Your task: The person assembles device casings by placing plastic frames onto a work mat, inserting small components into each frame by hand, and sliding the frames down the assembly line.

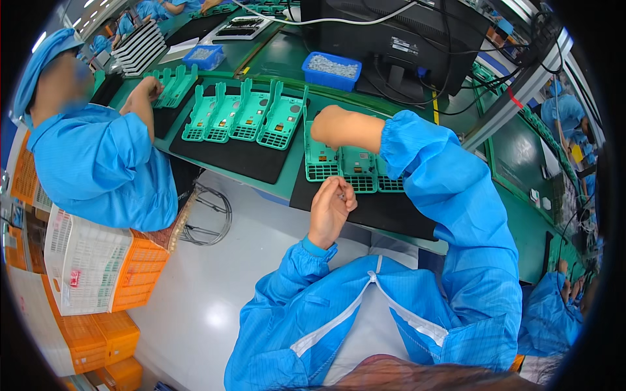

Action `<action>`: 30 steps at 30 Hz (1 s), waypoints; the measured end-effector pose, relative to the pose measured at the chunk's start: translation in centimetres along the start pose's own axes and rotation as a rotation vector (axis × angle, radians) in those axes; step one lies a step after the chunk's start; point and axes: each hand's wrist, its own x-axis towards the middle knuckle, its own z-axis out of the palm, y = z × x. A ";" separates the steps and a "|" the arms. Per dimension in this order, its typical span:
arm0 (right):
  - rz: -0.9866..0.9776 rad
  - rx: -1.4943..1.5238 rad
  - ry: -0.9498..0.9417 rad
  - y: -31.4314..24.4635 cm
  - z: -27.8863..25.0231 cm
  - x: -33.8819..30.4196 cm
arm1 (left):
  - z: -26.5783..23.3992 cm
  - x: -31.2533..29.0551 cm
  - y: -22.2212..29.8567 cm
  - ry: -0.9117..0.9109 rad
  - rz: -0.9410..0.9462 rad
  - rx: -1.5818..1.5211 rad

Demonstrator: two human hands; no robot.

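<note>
My left hand (329,212) is held palm up in front of the green housings, its fingers curled over a few small pale pieces (341,195) too tiny to identify. Over the leftmost of the near green plastic housings (321,171) hovers my right hand (334,126), bent at the wrist. Its fingers are hidden behind the back of the hand, so what it holds cannot be seen. Beside that housing stand more green housings (358,171) with grid-like lower ends, partly covered by my right sleeve. They rest on a black mat (385,212).
Further left, another row of green housings (244,120) lies on a black mat (228,156). A blue bin of small pale parts (331,70) sits before a monitor (391,49). A metal post (508,98) rises at right. A co-worker (98,150) works at left near stacked crates (98,267).
</note>
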 end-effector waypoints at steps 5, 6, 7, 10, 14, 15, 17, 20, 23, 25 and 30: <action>-0.050 0.063 0.029 0.8 1.1 0.2 | 0.7 0.1 -0.1 -0.005 -0.007 0.019; -0.047 0.064 0.032 0.7 1.1 0.0 | 0.8 0.1 -0.1 -0.007 -0.004 0.023; -0.038 0.042 0.022 0.6 1.1 -0.2 | 0.9 0.1 -0.2 -0.008 0.001 0.025; -0.056 0.045 0.223 0.8 2.1 -2.0 | 1.6 -0.1 -0.3 0.050 0.008 0.042; -0.001 0.456 0.915 1.4 4.0 -9.2 | 1.1 -2.0 1.9 0.026 -0.101 0.046; 0.044 0.623 1.018 1.8 5.1 -11.2 | 0.9 -2.5 2.6 0.069 -0.045 0.153; 0.304 0.790 1.098 2.4 8.3 -15.5 | 0.5 -3.0 4.1 0.203 0.126 0.493; 0.638 0.866 0.980 2.9 13.4 -20.1 | 0.1 -2.9 5.1 0.341 0.296 0.797; 0.757 0.786 0.931 2.1 18.2 -22.0 | -0.3 -2.3 5.0 0.395 0.457 1.287; 0.753 0.602 1.103 1.6 19.6 -22.8 | 0.5 -0.7 4.8 0.301 0.607 1.600; 0.738 0.847 1.400 0.6 19.3 -24.2 | 2.6 4.0 3.9 -0.004 0.813 2.234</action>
